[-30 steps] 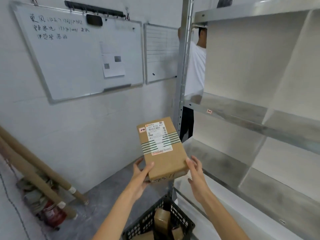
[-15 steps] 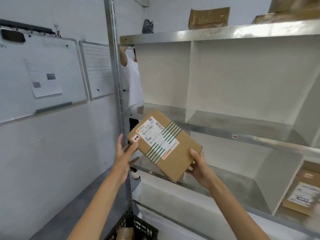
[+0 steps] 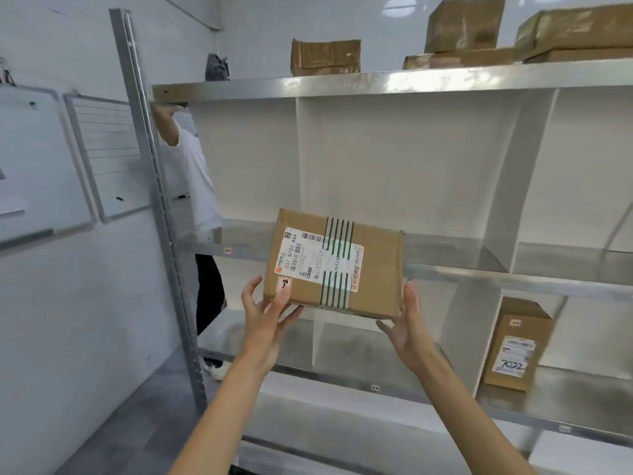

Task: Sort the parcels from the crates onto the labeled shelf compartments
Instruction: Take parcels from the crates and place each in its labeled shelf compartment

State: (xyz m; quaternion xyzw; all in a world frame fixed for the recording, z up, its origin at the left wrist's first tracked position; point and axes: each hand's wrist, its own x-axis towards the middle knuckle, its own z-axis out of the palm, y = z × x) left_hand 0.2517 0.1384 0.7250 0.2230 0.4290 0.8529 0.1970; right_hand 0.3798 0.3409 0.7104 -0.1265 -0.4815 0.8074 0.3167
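I hold a brown cardboard parcel [image 3: 376, 269] in the air in front of the metal shelf [image 3: 462, 270], level with the edge of its middle board. The parcel carries a white shipping label, dark striped tape and a small red-marked sticker at its lower left corner. My left hand [image 3: 265, 317] pinches that lower left corner, thumb on the front face and fingers beneath. My right hand [image 3: 406, 323] holds the lower right corner, fingers up along the side and thumb under the bottom edge. The compartment behind the parcel holds nothing.
A second parcel [image 3: 517, 347] stands in a lower right compartment. Several taped boxes [image 3: 325, 56] sit on the top board. Small tags [image 3: 227, 250] mark the shelf edges. A person in a white shirt [image 3: 193, 180] stands behind the shelf post [image 3: 150, 200]. Whiteboards [image 3: 102, 156] hang on the left wall.
My view has swung right and up, from the wall and crate to the shelf. Both hands raised the parcel and turned it level, its long side now across, closer to the middle board.
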